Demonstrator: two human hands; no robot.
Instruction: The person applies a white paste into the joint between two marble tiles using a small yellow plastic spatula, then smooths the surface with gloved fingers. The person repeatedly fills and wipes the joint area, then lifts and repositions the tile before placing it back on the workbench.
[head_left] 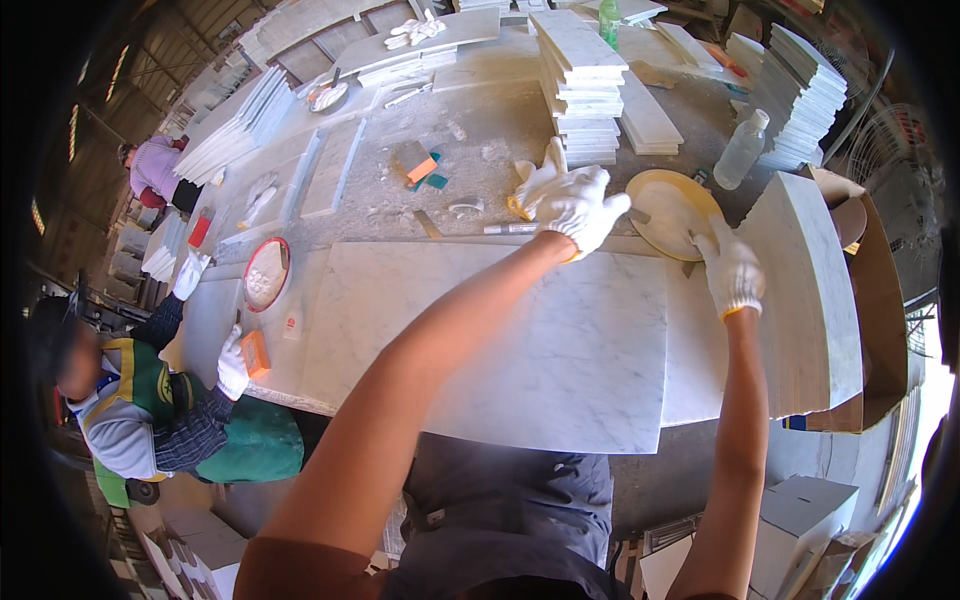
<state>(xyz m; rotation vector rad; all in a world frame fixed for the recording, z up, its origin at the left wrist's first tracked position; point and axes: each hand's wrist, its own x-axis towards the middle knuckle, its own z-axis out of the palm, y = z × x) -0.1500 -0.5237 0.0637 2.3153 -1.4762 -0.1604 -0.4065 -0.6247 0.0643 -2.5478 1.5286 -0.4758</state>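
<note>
From my remote station I read the station layout as follows. Nearest is the marble slab (520, 345); its front edge faces the wearer's waist and projects past the front edge of the adjoining panel (697, 345) on the right. The slab's middle is open, crossed only by the left forearm.

At the slab's far right corner sits the yellow bowl (675, 178), holding white paste. Left hand (582, 208): fingers narrow, curled on a scraper (639, 215) whose blade reaches the bowl's left rim. Right hand (735, 268): fingers at the bowl's right rim; I cannot tell whether they grip it. Clearance right of this hand is limited by a leaning stack of panels (805, 290).

A loose glove (535, 188) lies just beside the left hand. Beyond it, the dusty desk (480, 185) offers open room up to the tall tile stack (580, 90), with an orange-sided block (415, 162) lying on the left.
</note>
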